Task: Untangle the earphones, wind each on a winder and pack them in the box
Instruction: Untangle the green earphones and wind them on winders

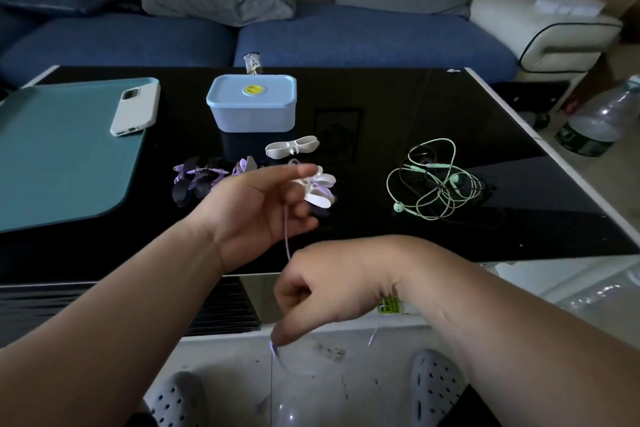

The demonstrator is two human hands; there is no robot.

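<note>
My left hand (263, 208) is raised over the black table (398, 94) and holds a white winder (317, 189) with a purple earphone cable (286, 236) on it. The cable runs down to my right hand (311, 291), which grips it in curled fingers below the table's front edge; the cable's loose end blurs beneath. A second white winder (292, 146) lies in front of the closed light-blue box (252, 104). A tangle of green and black earphones (436, 180) lies at the right. Purple and black winders (197, 180) lie at the left.
A teal mat (52, 156) with a white phone (135, 106) on it covers the table's left side. A blue sofa with grey cushions stands behind. A plastic bottle (602, 118) stands on the floor at right. My feet in grey clogs are below.
</note>
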